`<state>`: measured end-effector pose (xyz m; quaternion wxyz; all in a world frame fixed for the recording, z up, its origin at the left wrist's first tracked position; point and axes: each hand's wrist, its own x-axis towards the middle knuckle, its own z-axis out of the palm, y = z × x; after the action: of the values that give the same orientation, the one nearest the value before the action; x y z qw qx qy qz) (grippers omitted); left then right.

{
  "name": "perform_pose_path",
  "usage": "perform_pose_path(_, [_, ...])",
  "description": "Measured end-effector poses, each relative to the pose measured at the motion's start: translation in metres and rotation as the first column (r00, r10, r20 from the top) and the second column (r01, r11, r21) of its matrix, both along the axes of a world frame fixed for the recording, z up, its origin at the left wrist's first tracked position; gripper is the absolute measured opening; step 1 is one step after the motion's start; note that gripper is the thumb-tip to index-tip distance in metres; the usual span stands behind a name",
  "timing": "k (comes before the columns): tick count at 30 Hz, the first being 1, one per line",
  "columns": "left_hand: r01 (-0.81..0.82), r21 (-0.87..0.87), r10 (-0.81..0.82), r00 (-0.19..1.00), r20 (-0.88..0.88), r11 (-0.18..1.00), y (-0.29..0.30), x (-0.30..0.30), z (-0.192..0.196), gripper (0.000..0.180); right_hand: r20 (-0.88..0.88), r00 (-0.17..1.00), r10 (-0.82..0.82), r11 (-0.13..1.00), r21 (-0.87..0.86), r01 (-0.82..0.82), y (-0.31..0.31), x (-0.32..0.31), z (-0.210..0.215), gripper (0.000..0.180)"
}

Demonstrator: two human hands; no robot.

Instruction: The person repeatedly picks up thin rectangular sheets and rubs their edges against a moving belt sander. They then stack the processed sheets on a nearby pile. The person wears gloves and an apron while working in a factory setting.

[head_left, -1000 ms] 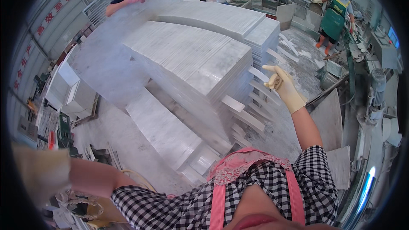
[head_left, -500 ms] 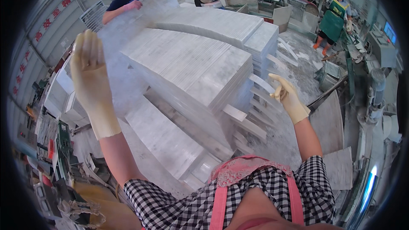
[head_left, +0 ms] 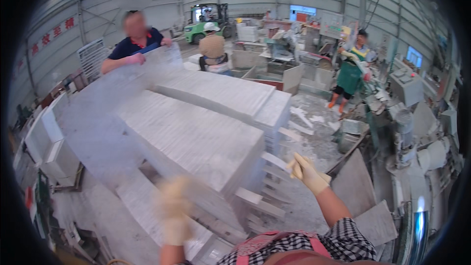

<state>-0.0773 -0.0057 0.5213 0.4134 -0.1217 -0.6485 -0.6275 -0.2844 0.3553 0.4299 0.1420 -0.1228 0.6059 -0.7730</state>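
Note:
My left hand (head_left: 175,206), in a cream rubber glove, is low in front of the near stack of grey-white stone slabs (head_left: 196,140). Motion smears its fingers, and whether it holds anything is hidden. Off the stack's right end is my right hand (head_left: 309,172), gloved alike, its fingers partly bent and apart with nothing seen in them. Pale stone strips (head_left: 260,201) jut from that end of the stack, left of this hand. A second slab stack (head_left: 221,88) lies just beyond. Across the far left end, a co-worker (head_left: 135,44) in pink gloves grips a thin upright slab (head_left: 164,61).
Another slab row (head_left: 142,203) lies low along the near side. Stone offcuts (head_left: 299,118) litter the floor at right. A person (head_left: 213,49) sits with their back turned, near a green forklift (head_left: 196,32). Another person (head_left: 351,73) in a green apron stands beside machinery.
My view has tilted up, showing more of the hall. My left hand has dropped from a raised position to low in front of the slabs. My right hand remains beside the stack's right end.

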Motion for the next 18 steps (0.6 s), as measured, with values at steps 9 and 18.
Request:
perform_pose_path(9, [0.786, -0.065, -0.511, 0.46, 0.726, 0.615, 0.142, -0.057, -0.178, 0.036, 0.327, 0.827, 0.456, 0.62, 0.55, -0.56, 0.02, 0.076, -0.034, 0.041])
perform_pose_path(18, [0.965, -0.077, -0.595, 0.216, 0.774, 0.25, 0.203, -0.111, -0.141, 0.029, 0.234, 0.792, 0.564, 0.631, 0.496, -0.597, 0.1, 0.064, -0.077, 0.039])
